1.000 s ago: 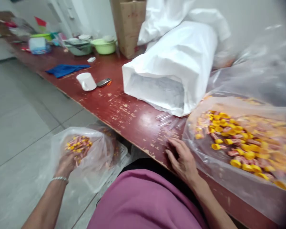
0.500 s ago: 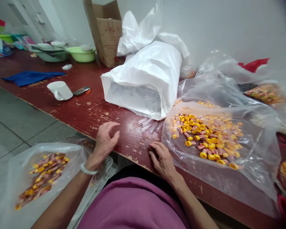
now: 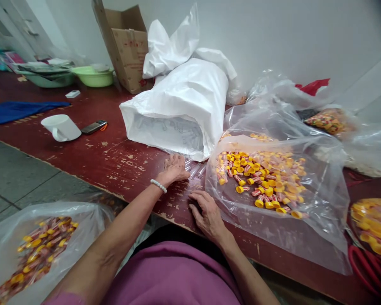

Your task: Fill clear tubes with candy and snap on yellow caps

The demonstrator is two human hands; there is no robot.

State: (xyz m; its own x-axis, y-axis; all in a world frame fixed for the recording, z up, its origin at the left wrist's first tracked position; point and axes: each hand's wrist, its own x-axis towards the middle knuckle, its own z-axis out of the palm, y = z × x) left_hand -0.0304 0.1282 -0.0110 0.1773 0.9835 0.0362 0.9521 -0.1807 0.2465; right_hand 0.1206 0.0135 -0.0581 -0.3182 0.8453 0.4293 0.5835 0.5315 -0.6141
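My left hand (image 3: 174,168), a pale bead bracelet at its wrist, lies palm down beside the clear tubes (image 3: 195,168), its fingers apart at the mouth of the white sack (image 3: 190,101). More clear tubes show inside the sack. Nearer the table edge, my right hand (image 3: 207,213) rests on the red table with loosely bent fingers, a gap between thumb and forefinger and nothing visible in it. To its right, a clear plastic bag (image 3: 324,237) holds many yellow caps with red-and-white wrapped pieces (image 3: 266,182).
A white mug (image 3: 62,128), a dark phone-like device (image 3: 94,127) and a blue cloth (image 3: 22,111) lie left. Behind stand green basins (image 3: 93,77) and a cardboard box (image 3: 130,55). A filled bag (image 3: 92,216) hangs low left; red-handled scissors (image 3: 365,267) lie far right.
My left hand has moved right and forward, from near the table edge to the tubes by the sack. My right hand stays on the table. The view has shifted somewhat to the right.
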